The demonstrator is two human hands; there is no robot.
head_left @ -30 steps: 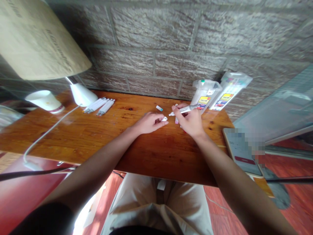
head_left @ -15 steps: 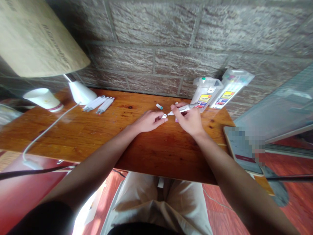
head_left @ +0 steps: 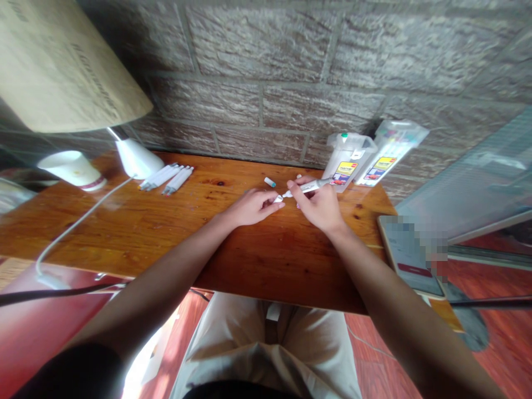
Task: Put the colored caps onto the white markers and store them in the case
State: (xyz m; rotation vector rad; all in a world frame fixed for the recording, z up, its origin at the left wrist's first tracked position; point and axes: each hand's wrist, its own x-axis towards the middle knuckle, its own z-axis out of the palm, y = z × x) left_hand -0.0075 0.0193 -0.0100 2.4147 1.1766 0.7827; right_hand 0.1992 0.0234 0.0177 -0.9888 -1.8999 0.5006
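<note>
Low over the wooden table (head_left: 266,255), my left hand (head_left: 254,207) pinches a small white marker cap (head_left: 278,199) between thumb and forefinger. My right hand (head_left: 318,202) grips a white marker (head_left: 310,187) like a pen. The marker's bare tip points left and meets the cap's mouth; whether it is inside I cannot tell. Just beyond my hands a loose white cap with a blue-green end (head_left: 270,182) lies on the table. Another white piece, partly hidden, pokes out behind my right hand.
Several white markers (head_left: 168,176) lie at the left beside the lamp base (head_left: 137,159) and a paper cup (head_left: 72,169). Two clear plastic marker cases (head_left: 347,160) stand at the back right against the brick wall. A phone or tablet (head_left: 409,252) rests on the right edge.
My right hand has moved slightly left, bringing the marker's tip up to the cap. My left hand has stayed almost still with the cap in its pinch.
</note>
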